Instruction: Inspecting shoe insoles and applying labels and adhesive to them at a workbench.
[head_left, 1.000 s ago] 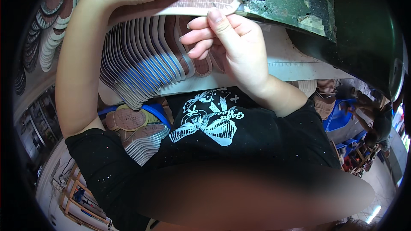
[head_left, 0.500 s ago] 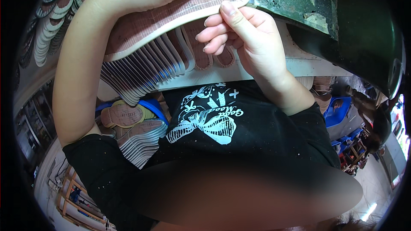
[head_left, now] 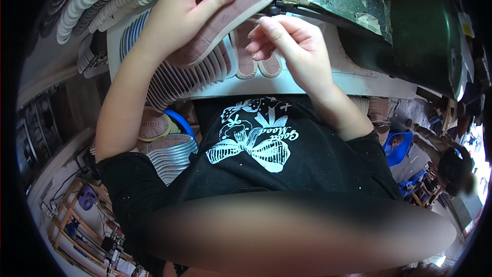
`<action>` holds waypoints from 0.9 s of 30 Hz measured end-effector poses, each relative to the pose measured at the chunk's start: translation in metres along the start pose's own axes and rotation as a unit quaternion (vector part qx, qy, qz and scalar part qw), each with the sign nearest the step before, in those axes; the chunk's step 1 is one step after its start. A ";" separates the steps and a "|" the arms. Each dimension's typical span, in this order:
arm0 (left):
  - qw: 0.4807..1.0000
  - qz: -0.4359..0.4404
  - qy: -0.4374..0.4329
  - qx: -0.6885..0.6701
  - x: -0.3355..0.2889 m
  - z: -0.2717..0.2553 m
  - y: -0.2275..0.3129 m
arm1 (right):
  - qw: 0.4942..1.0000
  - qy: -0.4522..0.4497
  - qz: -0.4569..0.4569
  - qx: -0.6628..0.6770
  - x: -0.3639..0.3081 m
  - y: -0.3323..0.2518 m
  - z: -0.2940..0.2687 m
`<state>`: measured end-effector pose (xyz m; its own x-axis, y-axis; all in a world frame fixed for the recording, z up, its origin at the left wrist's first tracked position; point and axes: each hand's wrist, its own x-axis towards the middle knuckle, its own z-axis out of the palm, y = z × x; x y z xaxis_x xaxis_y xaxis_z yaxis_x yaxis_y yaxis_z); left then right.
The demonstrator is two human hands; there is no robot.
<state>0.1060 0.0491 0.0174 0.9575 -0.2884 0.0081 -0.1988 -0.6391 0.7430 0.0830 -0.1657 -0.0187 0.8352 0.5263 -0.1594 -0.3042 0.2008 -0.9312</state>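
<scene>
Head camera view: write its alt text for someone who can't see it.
A person's left hand grips a reddish-brown shoe sole with a pale rim, one rounded end near a dark green machine. The right hand, fingers curled, is just below the machine's tip in the picture. More soles stand in a tight row on a white table.

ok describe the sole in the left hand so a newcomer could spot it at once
Find the big dark green machine, then follow its arm leftward to the narrow end. Just beyond is a brown sole with a pale rim, held aslant by the left hand. Unlike the soles packed in a row on the white table, it alone is gripped.
</scene>
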 end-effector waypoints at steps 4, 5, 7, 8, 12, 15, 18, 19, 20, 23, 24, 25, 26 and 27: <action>0.994 0.101 0.047 0.023 -0.039 0.004 0.010 | 0.994 -0.011 -0.089 -0.065 -0.016 -0.007 -0.004; 0.979 0.166 0.075 0.091 -0.045 0.005 0.013 | 0.992 -0.011 -0.103 -0.065 -0.021 -0.009 -0.003; 0.940 0.262 0.130 0.175 -0.055 0.012 0.013 | 0.991 -0.013 -0.121 -0.064 -0.030 -0.010 0.000; 0.939 0.263 0.131 0.178 -0.060 0.015 0.015 | 0.986 -0.019 -0.148 -0.075 -0.033 -0.009 0.001; 0.899 0.342 0.167 0.218 -0.068 0.025 0.026 | 0.965 -0.026 -0.222 -0.140 -0.047 -0.017 0.006; 0.881 0.362 0.129 0.275 -0.075 0.027 0.029 | 0.930 -0.026 -0.227 -0.289 -0.059 -0.026 0.004; 0.862 0.365 0.083 0.340 -0.078 0.026 0.037 | 0.882 -0.091 -0.197 -0.418 -0.063 -0.020 -0.002; 0.863 0.333 0.072 0.372 -0.081 0.023 0.035 | 0.934 -0.084 -0.099 -0.333 -0.067 -0.017 -0.001; 0.863 0.333 0.074 0.373 -0.082 0.020 0.031 | 0.967 -0.076 0.001 -0.242 -0.071 -0.012 0.000; 0.841 0.250 0.345 0.333 -0.077 0.000 -0.004 | 0.991 -0.055 0.124 -0.010 -0.075 0.015 -0.006; 0.840 0.249 0.347 0.334 -0.076 0.002 -0.016 | 0.989 -0.039 0.136 0.032 -0.074 0.027 -0.009; 0.854 0.156 0.354 0.348 -0.076 0.006 -0.025 | 0.989 -0.040 0.137 0.031 -0.071 0.038 -0.012; 0.858 0.060 0.359 0.361 -0.078 0.012 -0.031 | 0.989 -0.011 0.137 0.056 -0.066 0.049 -0.012; 0.892 -0.005 0.290 0.346 -0.081 0.019 -0.036 | 0.987 0.018 0.136 0.081 -0.061 0.060 -0.013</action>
<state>0.0322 0.0819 -0.0232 0.8671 0.0084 0.4980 -0.0798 -0.9846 0.1554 0.0195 -0.1964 -0.0689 0.7278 0.5490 -0.4110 -0.5861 0.1867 -0.7884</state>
